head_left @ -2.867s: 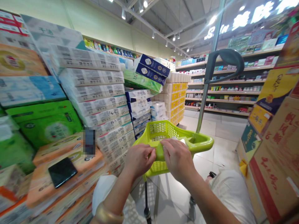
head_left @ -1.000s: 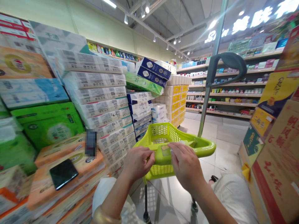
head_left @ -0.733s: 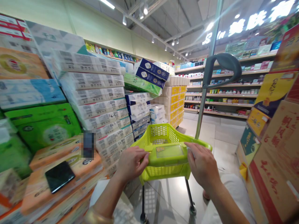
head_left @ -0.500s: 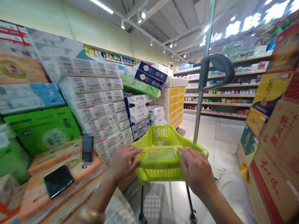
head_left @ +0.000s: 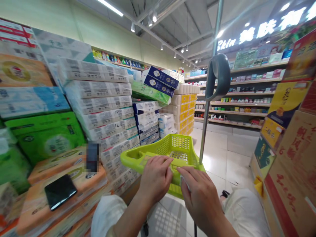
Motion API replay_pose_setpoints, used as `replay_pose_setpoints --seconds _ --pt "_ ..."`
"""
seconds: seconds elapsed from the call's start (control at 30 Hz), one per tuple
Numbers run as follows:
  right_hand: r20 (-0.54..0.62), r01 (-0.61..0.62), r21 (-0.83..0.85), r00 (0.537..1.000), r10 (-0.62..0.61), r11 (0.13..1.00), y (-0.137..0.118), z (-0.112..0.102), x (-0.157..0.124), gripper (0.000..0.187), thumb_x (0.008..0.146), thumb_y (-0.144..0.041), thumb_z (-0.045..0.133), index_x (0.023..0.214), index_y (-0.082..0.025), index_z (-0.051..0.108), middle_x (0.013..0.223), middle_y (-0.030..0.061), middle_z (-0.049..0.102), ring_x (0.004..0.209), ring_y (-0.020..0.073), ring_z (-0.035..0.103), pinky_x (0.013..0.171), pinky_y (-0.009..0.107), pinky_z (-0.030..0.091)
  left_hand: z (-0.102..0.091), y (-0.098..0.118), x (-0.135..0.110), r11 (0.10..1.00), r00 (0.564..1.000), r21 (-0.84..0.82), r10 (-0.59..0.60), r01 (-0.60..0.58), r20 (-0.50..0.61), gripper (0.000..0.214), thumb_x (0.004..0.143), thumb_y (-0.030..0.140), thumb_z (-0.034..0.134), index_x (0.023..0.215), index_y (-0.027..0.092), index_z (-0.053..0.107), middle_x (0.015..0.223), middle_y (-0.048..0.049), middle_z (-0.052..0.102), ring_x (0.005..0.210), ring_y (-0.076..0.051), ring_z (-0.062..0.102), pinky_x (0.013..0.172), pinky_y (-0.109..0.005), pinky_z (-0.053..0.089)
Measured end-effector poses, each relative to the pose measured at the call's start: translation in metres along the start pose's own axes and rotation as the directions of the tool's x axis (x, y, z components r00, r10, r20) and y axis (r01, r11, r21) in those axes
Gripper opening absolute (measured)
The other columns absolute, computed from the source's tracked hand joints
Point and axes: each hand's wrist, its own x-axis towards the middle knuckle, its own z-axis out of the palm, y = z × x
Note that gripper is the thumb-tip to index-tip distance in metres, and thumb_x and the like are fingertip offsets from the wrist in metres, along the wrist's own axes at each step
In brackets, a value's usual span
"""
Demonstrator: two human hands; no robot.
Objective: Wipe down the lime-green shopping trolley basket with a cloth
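Note:
In front of me stands a lime-green rolling shopping basket, turned at an angle. My left hand lies over its near edge with the fingers curled down onto it. Close to its right, my right hand grips the same edge. A bit of something white shows beneath the right hand's fingers; I cannot make out what it is. A metal pole rises from the basket's right side and carries a dark grey loop handle, which neither hand touches. The thumbs are partly hidden.
Stacked tissue packs line the left side. A black phone lies on orange packs. Cardboard cartons are piled on the right. Tiled floor leads to stocked shelves at the back.
The basket has swivelled, its left end swinging out to the left and its pole shifting slightly left. My left hand has moved right, nearer my right hand. The loop handle has turned.

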Motion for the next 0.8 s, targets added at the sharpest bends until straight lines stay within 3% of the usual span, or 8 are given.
replay_pose_setpoints --seconds 0.07,0.17,0.27,0.43,0.57,0.8 --pt "-0.025 -0.023 0.050 0.999 0.024 0.998 0.017 -0.005 -0.003 0.031 0.088 -0.016 0.044 0.112 -0.023 0.064 0.106 0.0052 0.068 0.092 0.0208 0.062 0.082 0.034 0.047 -0.001 -0.005 0.000 1.000 1.000 -0.015 -0.006 0.006 0.014 0.032 0.085 0.017 0.044 0.108 0.022 0.065 0.111 -0.0047 0.067 0.104 -0.022 0.059 0.098 -0.043 0.041" --pt "-0.054 -0.148 0.198 0.985 0.161 0.969 0.038 -0.007 -0.006 0.029 0.089 -0.021 0.044 0.107 -0.022 0.066 0.105 0.0056 0.069 0.095 0.0205 0.064 0.081 0.032 0.050 -0.003 -0.013 0.000 0.999 1.000 -0.039 -0.005 0.005 0.010 0.031 0.085 0.017 0.044 0.105 0.023 0.067 0.110 -0.0044 0.068 0.103 -0.022 0.059 0.097 -0.042 0.041" --pt "-0.026 -0.233 0.356 0.966 0.259 0.905 0.042 -0.002 -0.007 0.028 0.090 -0.024 0.043 0.102 -0.023 0.069 0.103 0.0057 0.069 0.093 0.0197 0.065 0.079 0.030 0.052 -0.003 -0.018 -0.001 0.999 1.000 -0.034 0.001 -0.001 -0.010 0.031 0.084 0.018 0.043 0.103 0.022 0.067 0.107 -0.0047 0.068 0.101 -0.023 0.059 0.095 -0.043 0.040" --pt "0.083 -0.183 0.497 0.983 0.164 0.848 0.037 0.000 -0.003 0.027 0.087 -0.023 0.048 0.101 -0.025 0.071 0.103 0.0058 0.069 0.097 0.0204 0.064 0.086 0.031 0.051 -0.006 -0.025 -0.001 1.000 1.000 -0.027 0.013 -0.013 -0.007 0.028 0.082 0.019 0.045 0.099 0.022 0.068 0.102 -0.0046 0.070 0.096 -0.023 0.059 0.095 -0.044 0.038" --pt "0.186 -0.266 0.616 0.964 0.192 0.742 0.047 -0.004 0.002 0.026 0.090 -0.027 0.047 0.095 -0.022 0.071 0.096 0.0059 0.070 0.091 0.0197 0.065 0.080 0.029 0.052 -0.011 -0.030 -0.002 0.999 1.000 -0.051 0.004 -0.003 0.018 0.029 0.083 0.022 0.045 0.100 0.024 0.069 0.104 -0.0035 0.070 0.096 -0.022 0.060 0.099 -0.045 0.036" --pt "0.032 -0.123 0.646 0.990 0.134 0.754 0.024 0.004 -0.012 0.024 0.088 -0.023 0.049 0.097 -0.025 0.071 0.097 0.0052 0.068 0.093 0.0183 0.063 0.083 0.028 0.050 -0.014 -0.036 -0.002 0.999 1.000 -0.051 -0.018 0.019 0.024 0.031 0.081 0.022 0.044 0.098 0.024 0.070 0.103 -0.0036 0.071 0.097 -0.023 0.059 0.093 -0.044 0.039"
